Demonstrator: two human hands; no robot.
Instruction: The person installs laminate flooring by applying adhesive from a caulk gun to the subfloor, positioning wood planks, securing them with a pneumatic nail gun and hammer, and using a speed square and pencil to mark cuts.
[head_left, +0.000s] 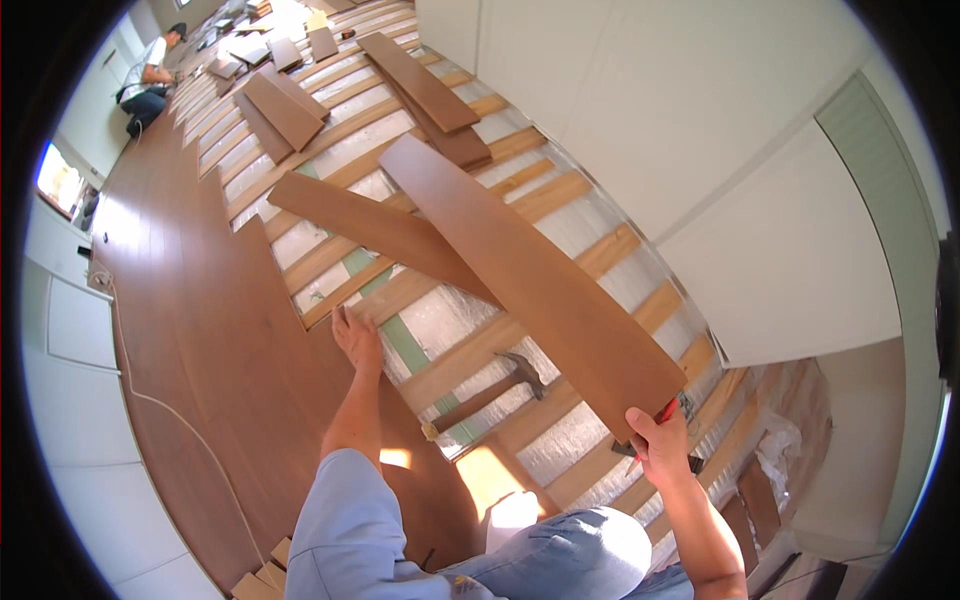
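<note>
A long brown plank slants across the wooden battens on my right, lying partly over a second plank. My right hand grips its near end, with a red-handled tool beside my fingers, partly hidden. My left hand rests with fingers apart at the stepped edge of the laid brown floorboards, beside a batten. A claw hammer lies across the battens between my hands, head toward the right. Reflective sheeting shows between the battens.
Loose planks are piled farther along the battens. A person in a cap crouches at the far left. White cupboards or panels line both sides. A thin cord runs along the left floor. More board pieces and crumpled plastic lie at lower right.
</note>
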